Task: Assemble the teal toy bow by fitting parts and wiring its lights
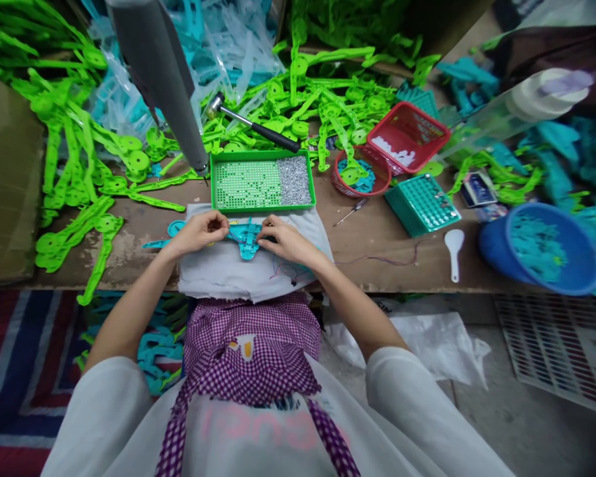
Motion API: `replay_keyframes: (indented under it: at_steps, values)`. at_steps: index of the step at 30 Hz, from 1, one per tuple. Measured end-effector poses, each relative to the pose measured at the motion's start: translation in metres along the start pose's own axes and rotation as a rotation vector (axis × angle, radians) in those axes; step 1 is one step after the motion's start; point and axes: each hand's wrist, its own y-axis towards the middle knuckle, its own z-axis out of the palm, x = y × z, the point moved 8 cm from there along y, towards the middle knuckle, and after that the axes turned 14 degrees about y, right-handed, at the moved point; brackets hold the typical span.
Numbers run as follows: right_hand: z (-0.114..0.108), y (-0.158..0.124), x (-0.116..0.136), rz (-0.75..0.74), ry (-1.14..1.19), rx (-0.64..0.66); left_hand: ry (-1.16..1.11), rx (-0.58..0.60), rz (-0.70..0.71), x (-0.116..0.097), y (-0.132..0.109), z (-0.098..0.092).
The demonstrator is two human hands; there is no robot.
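While both arms reach forward from the bottom of the head view, the left hand [198, 232] and right hand [284, 240] meet over a teal part [246, 238] lying on a white cloth [228, 271] at the near edge of the table [377, 245]. Left fingers are pinched on the part's left end; right fingers are curled onto its right side. Just behind the cloth sits a green tray [262, 180] with a patch of small silver bits. Behind that lies a hammer [253, 122] among green pieces [79, 165]. To the right stand red baskets [392, 149] and a blue tub [541, 248].
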Motion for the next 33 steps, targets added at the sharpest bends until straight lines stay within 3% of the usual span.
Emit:
replay_keyframes:
  at_steps: [7,13,18,23,27,30,33]
  values:
    - [0.000,-0.003,0.000,-0.045,-0.018,0.025,0.520,-0.303,0.195,-0.020,-0.019,-0.013]
    - [0.005,-0.010,0.001,-0.186,-0.079,0.038,0.592,-0.288,0.173,-0.008,-0.018,-0.006]
    - [0.012,-0.008,-0.002,-0.162,-0.162,0.041,0.537,-0.282,0.160,-0.007,-0.017,-0.008]
    - [0.009,-0.006,0.001,-0.156,-0.078,0.065,0.276,-0.334,0.122,-0.003,-0.018,-0.020]
    - [-0.010,-0.006,-0.005,-0.104,0.131,-0.054,-0.146,-0.648,0.065,0.008,-0.035,-0.052]
    - [-0.017,-0.013,0.000,-0.121,0.123,-0.066,-0.355,-0.904,0.024,0.016,-0.063,-0.072]
    - [-0.025,-0.036,0.016,-0.134,-0.060,-0.203,-0.537,-0.947,-0.093,0.027,-0.090,-0.072]
